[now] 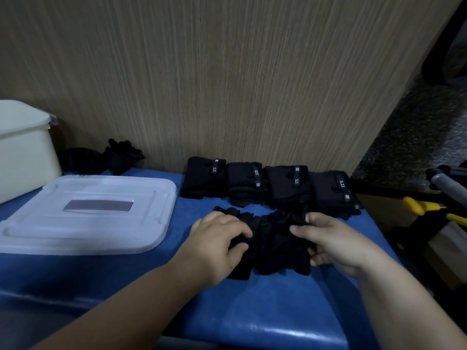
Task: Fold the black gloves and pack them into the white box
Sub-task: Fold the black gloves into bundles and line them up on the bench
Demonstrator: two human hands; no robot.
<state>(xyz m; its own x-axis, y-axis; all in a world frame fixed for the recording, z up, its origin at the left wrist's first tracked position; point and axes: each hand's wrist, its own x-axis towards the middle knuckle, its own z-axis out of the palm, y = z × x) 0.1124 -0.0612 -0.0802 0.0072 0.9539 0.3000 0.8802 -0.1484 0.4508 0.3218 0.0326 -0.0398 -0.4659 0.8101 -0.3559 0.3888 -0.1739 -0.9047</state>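
So that it can apparently be folded, the black glove [275, 245] is pinched between the curled fingers of the left hand [219, 242] and right hand [338, 245], with folded gloves [267, 184] lined up just beyond the fingertips and the white box [25, 157] well off to their left.

The bare left forearm [121, 306] and bare right forearm [404, 311] fill the lower left and lower right of the frame. The bare left hand [217, 248] and bare right hand [338, 246], lower centre, show short, rounded fingernails.
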